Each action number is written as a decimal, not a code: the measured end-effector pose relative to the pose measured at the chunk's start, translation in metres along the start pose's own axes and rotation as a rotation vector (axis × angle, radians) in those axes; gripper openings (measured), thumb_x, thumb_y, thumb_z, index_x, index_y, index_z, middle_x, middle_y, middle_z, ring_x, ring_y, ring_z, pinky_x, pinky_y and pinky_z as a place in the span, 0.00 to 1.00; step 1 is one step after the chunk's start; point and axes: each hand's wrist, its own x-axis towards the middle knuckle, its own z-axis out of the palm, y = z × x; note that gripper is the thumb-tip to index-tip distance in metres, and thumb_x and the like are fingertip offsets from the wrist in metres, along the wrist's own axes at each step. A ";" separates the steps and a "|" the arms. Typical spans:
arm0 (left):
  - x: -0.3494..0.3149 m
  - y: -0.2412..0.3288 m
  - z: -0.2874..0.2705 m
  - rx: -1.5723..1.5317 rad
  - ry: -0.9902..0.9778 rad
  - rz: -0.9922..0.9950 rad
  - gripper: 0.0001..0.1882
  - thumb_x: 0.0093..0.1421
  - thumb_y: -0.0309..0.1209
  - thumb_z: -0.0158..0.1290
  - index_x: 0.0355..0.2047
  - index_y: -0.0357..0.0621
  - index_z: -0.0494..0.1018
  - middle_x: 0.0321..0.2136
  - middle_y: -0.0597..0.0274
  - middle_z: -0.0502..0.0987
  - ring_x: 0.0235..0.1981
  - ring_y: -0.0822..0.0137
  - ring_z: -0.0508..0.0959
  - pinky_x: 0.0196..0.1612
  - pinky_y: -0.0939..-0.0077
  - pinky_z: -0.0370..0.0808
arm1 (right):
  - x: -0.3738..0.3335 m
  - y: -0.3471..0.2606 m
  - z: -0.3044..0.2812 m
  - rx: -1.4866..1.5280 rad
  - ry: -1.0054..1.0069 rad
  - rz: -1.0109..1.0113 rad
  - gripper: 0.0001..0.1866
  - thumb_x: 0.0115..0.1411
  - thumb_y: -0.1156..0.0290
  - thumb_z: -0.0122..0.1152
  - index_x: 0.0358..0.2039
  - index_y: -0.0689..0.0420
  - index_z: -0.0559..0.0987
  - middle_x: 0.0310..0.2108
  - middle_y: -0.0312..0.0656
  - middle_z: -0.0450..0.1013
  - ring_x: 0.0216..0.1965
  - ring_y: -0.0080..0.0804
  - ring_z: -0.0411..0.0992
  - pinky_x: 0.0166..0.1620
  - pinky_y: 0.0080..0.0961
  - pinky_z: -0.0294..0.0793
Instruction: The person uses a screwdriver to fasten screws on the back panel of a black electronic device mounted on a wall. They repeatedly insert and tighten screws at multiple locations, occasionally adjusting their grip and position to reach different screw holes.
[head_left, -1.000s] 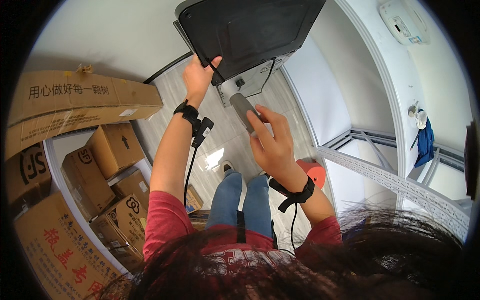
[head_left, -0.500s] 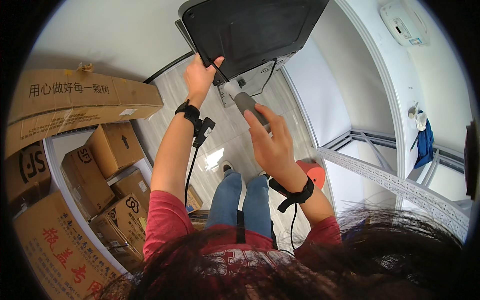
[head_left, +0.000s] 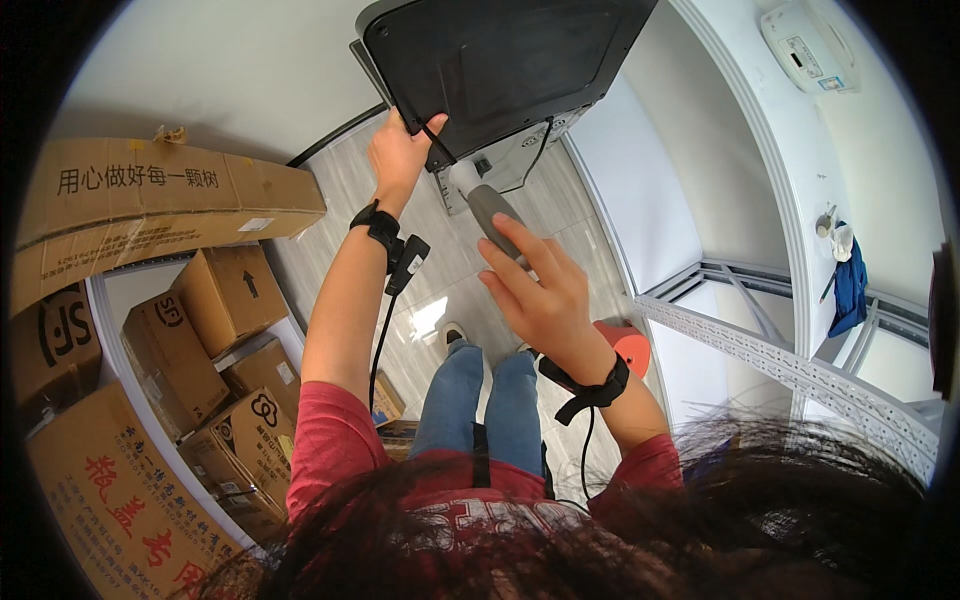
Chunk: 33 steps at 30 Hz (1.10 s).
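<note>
My left hand point(head_left: 398, 155) is closed around the near-left corner of a large black panel point(head_left: 500, 75), its thumb lying on the edge. Beside that thumb runs the dark shaft of a screwdriver with a grey handle point(head_left: 492, 212) and a pale collar. The fingers of my right hand point(head_left: 540, 290) grip the rear end of this handle, a little spread along it. The shaft slants up toward the panel's corner, where the thumb and the edge hide its tip. Just below the panel shows a light-coloured housing point(head_left: 535, 150) with a black cable point(head_left: 542, 150).
Cardboard boxes point(head_left: 235, 290) fill a shelf at left, with a long carton point(head_left: 170, 195) on top. A perforated metal rail point(head_left: 780, 375) edges the right side. Behind my right wrist is a red round object point(head_left: 630, 350). Wrist straps trail black cables point(head_left: 376, 345).
My right hand has shifted slightly on the screwdriver's handle and its fingers have spread a little. The handle appears turned. My left hand and the panel have stayed put.
</note>
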 end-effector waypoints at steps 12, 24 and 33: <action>0.001 0.002 -0.001 -0.005 -0.020 -0.014 0.30 0.48 0.59 0.61 0.32 0.43 0.73 0.17 0.55 0.76 0.23 0.50 0.77 0.27 0.60 0.73 | 0.004 0.002 0.000 -0.010 0.120 -0.002 0.25 0.46 0.85 0.59 0.48 0.59 0.76 0.52 0.47 0.69 0.30 0.38 0.73 0.32 0.26 0.74; 0.001 0.003 -0.002 0.008 -0.015 -0.002 0.29 0.49 0.58 0.60 0.35 0.45 0.74 0.19 0.56 0.77 0.24 0.51 0.78 0.28 0.61 0.73 | 0.009 -0.009 0.000 0.132 0.077 0.193 0.23 0.48 0.81 0.63 0.47 0.63 0.72 0.51 0.50 0.67 0.35 0.42 0.73 0.34 0.30 0.74; -0.001 0.008 -0.007 -0.029 -0.042 -0.036 0.30 0.48 0.60 0.60 0.34 0.44 0.75 0.19 0.57 0.77 0.23 0.54 0.78 0.26 0.63 0.73 | 0.015 -0.004 -0.014 0.067 -0.165 0.353 0.29 0.49 0.83 0.58 0.54 0.63 0.65 0.48 0.55 0.66 0.41 0.54 0.70 0.42 0.40 0.72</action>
